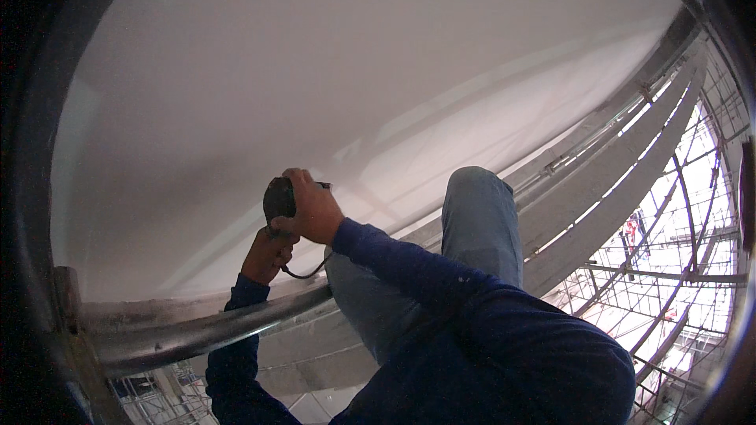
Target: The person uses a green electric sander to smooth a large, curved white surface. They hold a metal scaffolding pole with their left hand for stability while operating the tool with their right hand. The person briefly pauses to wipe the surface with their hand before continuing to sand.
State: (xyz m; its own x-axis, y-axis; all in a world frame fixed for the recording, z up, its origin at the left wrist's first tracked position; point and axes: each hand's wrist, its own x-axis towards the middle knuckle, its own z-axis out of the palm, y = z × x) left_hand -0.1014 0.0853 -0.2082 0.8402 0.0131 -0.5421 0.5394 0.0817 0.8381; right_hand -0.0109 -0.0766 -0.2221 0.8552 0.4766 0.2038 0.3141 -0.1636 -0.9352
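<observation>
A dark, round-bodied corded power tool [279, 201] is held up against or close to a large white wall [378, 71]; I cannot tell whether it touches. My right hand [316, 208] is closed over its upper right side, with the thumb low on the body. Below it, my left hand [268, 256] wraps round the tool's lower end, mostly hiding that part. A thin dark cord [303, 275] loops from beside my left hand toward my knee. The tool's working face is turned to the wall and out of sight.
A thick metal pipe [213, 329] crosses in front of me, with my left arm reaching past it. My bent knees in jeans [482, 220] rise close to the wall. Grey planks [606, 181] run along the right. Scaffold bars [681, 220] and an open drop lie beyond them.
</observation>
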